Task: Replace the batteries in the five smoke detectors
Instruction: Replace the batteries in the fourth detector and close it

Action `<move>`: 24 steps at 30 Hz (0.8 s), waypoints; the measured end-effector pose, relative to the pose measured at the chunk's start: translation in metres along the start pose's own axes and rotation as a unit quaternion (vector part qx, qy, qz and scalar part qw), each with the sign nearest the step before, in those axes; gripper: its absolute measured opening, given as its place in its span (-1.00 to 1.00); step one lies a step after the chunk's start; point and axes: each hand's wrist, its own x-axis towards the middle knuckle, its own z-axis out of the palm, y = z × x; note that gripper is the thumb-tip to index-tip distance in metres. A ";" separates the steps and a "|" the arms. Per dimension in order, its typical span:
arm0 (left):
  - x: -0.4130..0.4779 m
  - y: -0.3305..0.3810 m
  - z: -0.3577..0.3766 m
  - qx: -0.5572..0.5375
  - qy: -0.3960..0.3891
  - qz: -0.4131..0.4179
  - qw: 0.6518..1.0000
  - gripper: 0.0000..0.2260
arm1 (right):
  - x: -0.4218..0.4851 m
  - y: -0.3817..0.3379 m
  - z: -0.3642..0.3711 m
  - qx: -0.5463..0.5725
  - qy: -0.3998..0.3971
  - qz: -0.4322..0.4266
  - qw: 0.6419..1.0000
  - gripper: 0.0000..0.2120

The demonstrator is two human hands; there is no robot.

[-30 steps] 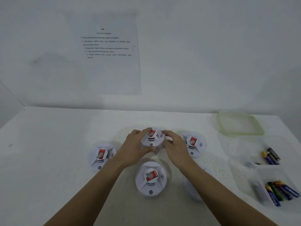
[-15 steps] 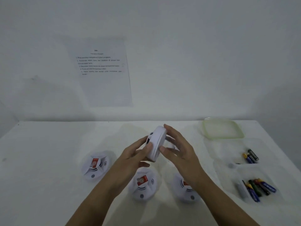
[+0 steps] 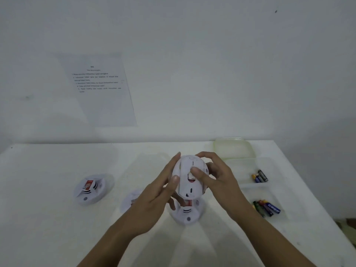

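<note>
Head view shows the left hand and right hand gripping a flipped detector in mid-air, right thumb pressing its back. If the cover pops suddenly, it could drop onto the second detector just below.

The smoke detector has been lifted and flipped (back now showing); the right hand has its thumb on it.

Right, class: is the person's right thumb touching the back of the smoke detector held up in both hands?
Touching. In the head view the thumb of the right hand lies flat on the back of the held smoke detector, near its middle, no gap.
</note>
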 end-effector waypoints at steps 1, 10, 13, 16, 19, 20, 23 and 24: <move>0.000 0.005 0.008 -0.018 -0.012 -0.012 1.000 -0.48 | -0.003 -0.004 -0.009 0.002 -0.002 0.002 1.000 -0.75; 0.005 0.011 0.076 0.009 0.020 -0.022 1.000 0.03 | -0.034 -0.013 -0.066 -0.032 -0.025 0.035 0.999 -0.75; 0.001 0.007 0.097 0.026 0.051 -0.009 0.998 0.06 | -0.045 -0.007 -0.077 -0.067 -0.037 0.039 0.996 -0.65; -0.007 0.001 0.111 0.006 0.076 -0.012 0.997 -0.07 | -0.054 -0.001 -0.086 -0.055 -0.042 0.066 0.995 -0.64; -0.011 -0.003 0.120 -0.011 0.079 -0.012 0.997 -0.15 | -0.061 0.007 -0.092 -0.078 -0.054 0.066 0.993 -0.65; -0.012 -0.002 0.122 -0.009 0.072 -0.013 0.997 -0.16 | -0.061 0.009 -0.094 -0.106 -0.059 0.047 0.991 -0.68; -0.011 -0.001 0.122 0.007 0.043 -0.018 0.999 -0.16 | -0.055 0.007 -0.104 -0.140 -0.105 -0.029 0.984 -0.70; -0.010 0.000 0.121 0.006 0.033 -0.020 0.999 -0.16 | -0.052 0.003 -0.109 -0.151 -0.142 -0.057 0.977 -0.64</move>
